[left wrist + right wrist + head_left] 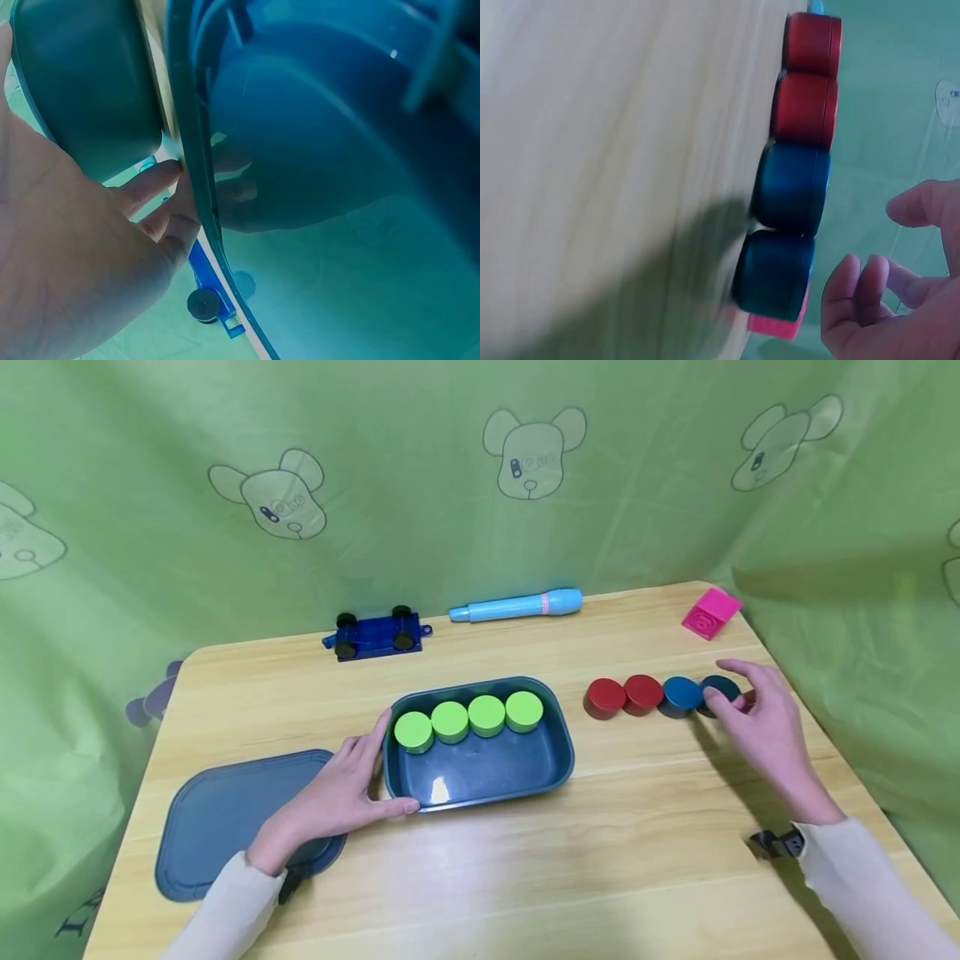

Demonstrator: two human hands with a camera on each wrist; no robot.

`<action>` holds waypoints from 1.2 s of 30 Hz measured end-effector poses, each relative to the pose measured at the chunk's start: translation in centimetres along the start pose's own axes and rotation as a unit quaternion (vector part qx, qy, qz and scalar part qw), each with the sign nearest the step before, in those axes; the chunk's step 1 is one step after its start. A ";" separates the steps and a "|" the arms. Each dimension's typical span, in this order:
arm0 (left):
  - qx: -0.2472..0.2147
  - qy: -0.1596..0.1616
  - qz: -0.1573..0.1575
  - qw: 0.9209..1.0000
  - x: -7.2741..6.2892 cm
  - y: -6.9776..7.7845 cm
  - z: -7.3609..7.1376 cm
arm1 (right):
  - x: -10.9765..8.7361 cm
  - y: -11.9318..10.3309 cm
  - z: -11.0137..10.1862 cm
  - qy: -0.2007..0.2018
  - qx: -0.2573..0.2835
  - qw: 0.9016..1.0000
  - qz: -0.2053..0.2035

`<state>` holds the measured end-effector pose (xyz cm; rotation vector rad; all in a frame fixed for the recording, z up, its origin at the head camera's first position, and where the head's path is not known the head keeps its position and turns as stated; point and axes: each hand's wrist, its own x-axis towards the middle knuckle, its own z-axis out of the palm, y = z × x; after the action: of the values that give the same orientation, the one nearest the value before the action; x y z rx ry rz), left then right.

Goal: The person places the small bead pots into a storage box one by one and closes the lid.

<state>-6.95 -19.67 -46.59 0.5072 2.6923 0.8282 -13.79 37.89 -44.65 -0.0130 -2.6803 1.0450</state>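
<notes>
My left hand rests against the left end of a dark blue-grey plastic box, thumb at its front corner and index finger along its side. Four bright green round pieces stand in a row along the box's back wall. To the right on the table, two red round pieces and a blue round piece line up with a darker blue one at the end. Over that last piece hovers my right hand, thumb and fingers spread; the right wrist view shows a gap between fingertips and piece.
A matching flat lid lies left of the box, partly under my left forearm. Along the back edge are a blue wheeled toy chassis, a light blue pen-shaped object and a pink block. Green curtain surrounds the wooden table.
</notes>
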 end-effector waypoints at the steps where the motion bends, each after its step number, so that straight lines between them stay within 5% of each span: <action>1: -0.001 0.000 0.000 1.000 0.0 0.0 0.0 | 0.0 0.3 -0.1 -0.005 -0.003 1.000 -0.001; 13: -0.007 0.002 0.004 1.000 0.0 0.1 -0.1 | 0.7 3.6 -0.6 -0.114 -0.019 0.993 0.028; 26: -0.008 -0.002 -0.001 1.000 -0.1 0.1 -0.1 | 1.2 4.6 -1.0 -0.145 -0.022 0.987 0.068; 36: -0.008 -0.002 -0.002 1.000 -0.1 0.2 -0.2 | 0.7 4.2 -1.9 -0.121 -0.007 0.986 0.118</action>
<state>-6.85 -19.66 -46.35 0.4998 2.6802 0.8476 -14.40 42.37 -45.94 -0.2267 -2.9626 1.1619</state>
